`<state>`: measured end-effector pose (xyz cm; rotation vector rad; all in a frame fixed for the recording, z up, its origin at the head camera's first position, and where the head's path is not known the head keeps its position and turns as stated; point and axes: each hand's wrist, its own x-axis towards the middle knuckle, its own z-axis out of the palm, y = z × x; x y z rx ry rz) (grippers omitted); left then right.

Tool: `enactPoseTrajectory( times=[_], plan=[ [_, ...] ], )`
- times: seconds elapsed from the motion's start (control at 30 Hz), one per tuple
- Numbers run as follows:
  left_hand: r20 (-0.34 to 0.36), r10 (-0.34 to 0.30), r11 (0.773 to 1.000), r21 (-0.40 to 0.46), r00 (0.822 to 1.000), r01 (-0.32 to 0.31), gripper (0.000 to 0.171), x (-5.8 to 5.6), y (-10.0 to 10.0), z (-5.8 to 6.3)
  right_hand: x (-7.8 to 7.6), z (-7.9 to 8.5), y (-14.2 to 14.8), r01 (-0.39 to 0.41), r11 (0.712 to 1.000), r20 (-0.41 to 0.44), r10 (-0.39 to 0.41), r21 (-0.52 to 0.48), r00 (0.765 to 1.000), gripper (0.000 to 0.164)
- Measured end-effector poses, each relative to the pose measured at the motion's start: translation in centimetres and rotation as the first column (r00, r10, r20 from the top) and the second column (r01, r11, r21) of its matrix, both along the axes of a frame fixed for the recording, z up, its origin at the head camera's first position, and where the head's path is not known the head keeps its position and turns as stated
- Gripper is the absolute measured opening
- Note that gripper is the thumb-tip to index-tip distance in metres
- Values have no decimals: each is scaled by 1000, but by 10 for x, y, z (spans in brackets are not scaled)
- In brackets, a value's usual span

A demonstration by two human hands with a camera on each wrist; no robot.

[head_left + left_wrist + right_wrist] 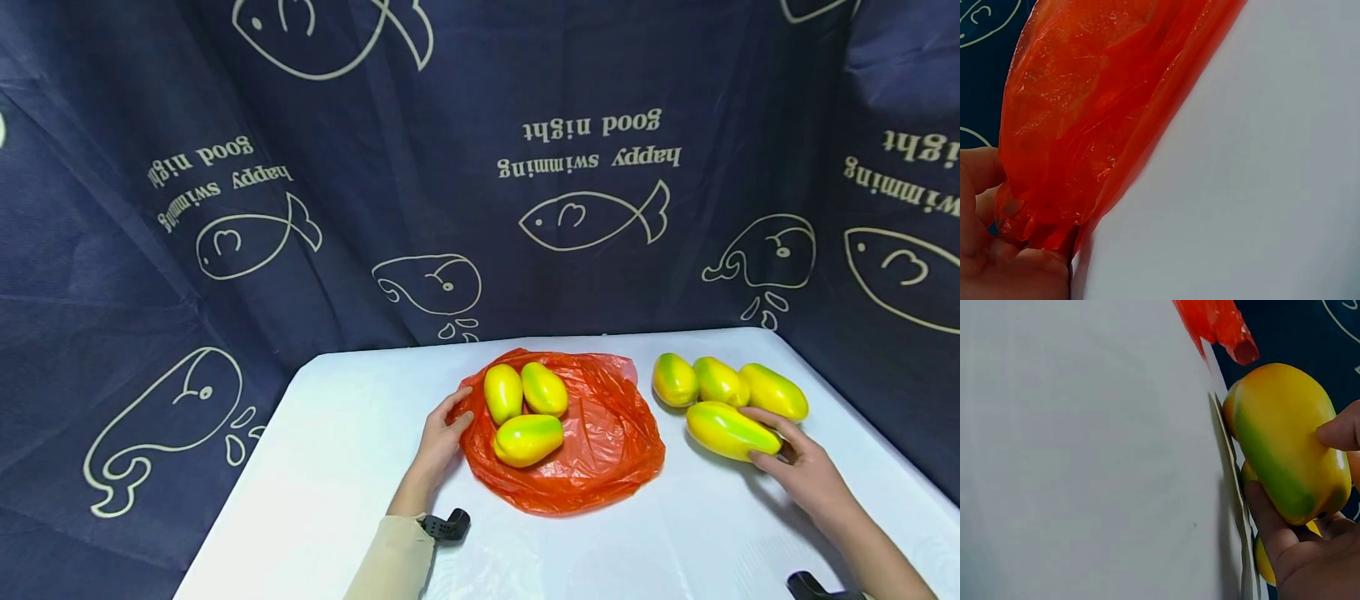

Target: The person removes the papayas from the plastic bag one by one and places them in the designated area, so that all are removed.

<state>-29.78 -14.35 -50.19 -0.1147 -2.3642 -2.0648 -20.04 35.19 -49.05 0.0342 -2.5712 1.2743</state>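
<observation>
A red plastic bag [600,442] lies spread open on the table, with three yellow-green papayas [528,440] inside at its left. My left hand [442,433] pinches the bag's left edge; in the left wrist view the thin film [1085,125] bunches between thumb and fingers. At the right, my right hand [798,458] grips one papaya [731,431] by its right end. The right wrist view shows this papaya [1288,444] with the thumb on one side and fingers on the other. Three more papayas [722,382] sit in a row just behind it.
The white table [322,467] ends at a dark blue curtain [420,167] printed with fish and whales, which also hangs along both sides. A black wrist strap [447,525] is on the left wrist, and part of another black device [806,586] shows near the right wrist.
</observation>
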Motion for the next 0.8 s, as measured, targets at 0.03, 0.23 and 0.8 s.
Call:
enactPoseTrajectory(
  times=[0.03,0.23,0.8],
  plan=[
    [-2,-1,1000,0,1000,1,46,0,0,0,0,-1,1,5,1000,6,-5,3,1000,58],
    [2,-12,1000,10,1000,12,45,0,-1,0,0,-5,8,28,1000,43,-28,10,999,58],
    [-4,-12,1000,12,1000,12,46,1,0,0,0,-12,14,-7,1000,58,8,-24,998,58]
  ],
)
